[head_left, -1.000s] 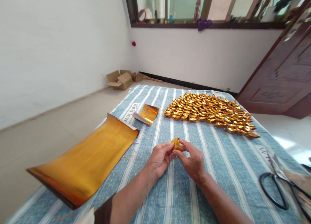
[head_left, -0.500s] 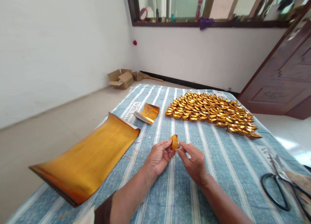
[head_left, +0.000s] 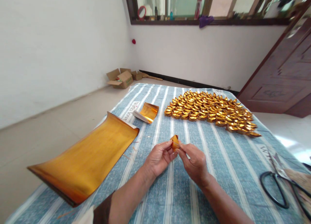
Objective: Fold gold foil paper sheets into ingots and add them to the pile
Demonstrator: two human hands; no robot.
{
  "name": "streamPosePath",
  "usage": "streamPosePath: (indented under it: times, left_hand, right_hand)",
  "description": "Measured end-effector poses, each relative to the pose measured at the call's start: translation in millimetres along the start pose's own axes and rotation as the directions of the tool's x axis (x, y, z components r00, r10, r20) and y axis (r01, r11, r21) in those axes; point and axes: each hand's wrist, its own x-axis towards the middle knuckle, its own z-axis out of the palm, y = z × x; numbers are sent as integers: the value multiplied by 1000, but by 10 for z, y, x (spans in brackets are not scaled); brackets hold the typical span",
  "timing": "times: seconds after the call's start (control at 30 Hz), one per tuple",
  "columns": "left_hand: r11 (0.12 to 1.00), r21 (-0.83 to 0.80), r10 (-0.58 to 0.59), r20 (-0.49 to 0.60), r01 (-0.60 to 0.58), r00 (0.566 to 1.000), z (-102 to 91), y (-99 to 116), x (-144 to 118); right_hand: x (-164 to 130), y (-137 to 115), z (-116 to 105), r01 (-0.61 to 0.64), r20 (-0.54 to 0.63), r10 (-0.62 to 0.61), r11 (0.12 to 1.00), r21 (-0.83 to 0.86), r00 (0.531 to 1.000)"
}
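Both hands meet over the middle of the bed, near its front edge. The left hand (head_left: 159, 157) and right hand (head_left: 194, 162) pinch one small gold fold (head_left: 175, 142) between thumbs and fingertips, fingers drawn in close around it, the piece held just above the striped sheet (head_left: 218, 159).

It looks like a shaping step: the paper is already folded small and is being pressed into form, much like the finished gold pieces (head_left: 210, 112) massed toward the far right corner. The next move seems to call for fine fingertip work, creasing or opening the fold without tearing the foil.

A large gold sheet (head_left: 85, 159) curls off the left edge; a smaller stack of foil (head_left: 147, 113) lies beyond it. Scissors (head_left: 277, 188) sit at the right edge, partly cut off by the frame.

The fingers hide most of the fold, so its exact shape is hard to make out.
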Motion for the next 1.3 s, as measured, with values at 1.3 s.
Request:
streamPosePath:
  times: [1.3]
  left_hand:
    - [996, 73, 34, 111, -43, 993, -17, -30, -3]
  right_hand:
    - [-6, -5, -23, -203, 110, 185, 962, 183, 977]
